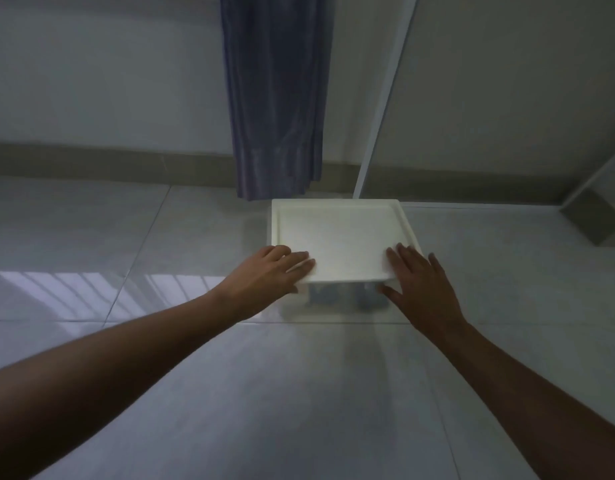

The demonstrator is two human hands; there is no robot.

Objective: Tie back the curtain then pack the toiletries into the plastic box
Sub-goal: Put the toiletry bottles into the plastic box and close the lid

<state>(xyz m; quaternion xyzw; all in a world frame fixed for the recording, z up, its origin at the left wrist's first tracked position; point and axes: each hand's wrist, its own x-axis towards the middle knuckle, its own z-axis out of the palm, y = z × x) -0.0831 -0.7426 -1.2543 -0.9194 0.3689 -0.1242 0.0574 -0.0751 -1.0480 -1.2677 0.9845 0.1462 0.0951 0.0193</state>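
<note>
While both hands press flat, fingers straight, left hand and right hand seat the white square lid on the clear plastic box on the tiled floor, below the gathered blue curtain. Packing seems finished; next, press the lid's corners.

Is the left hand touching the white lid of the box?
Touching. The head view shows the left hand with straight fingers lying flat on the near left corner of the white lid.

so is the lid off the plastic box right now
No, the white lid sits on top of the plastic box, with the left hand and right hand resting on its near corners.
</note>
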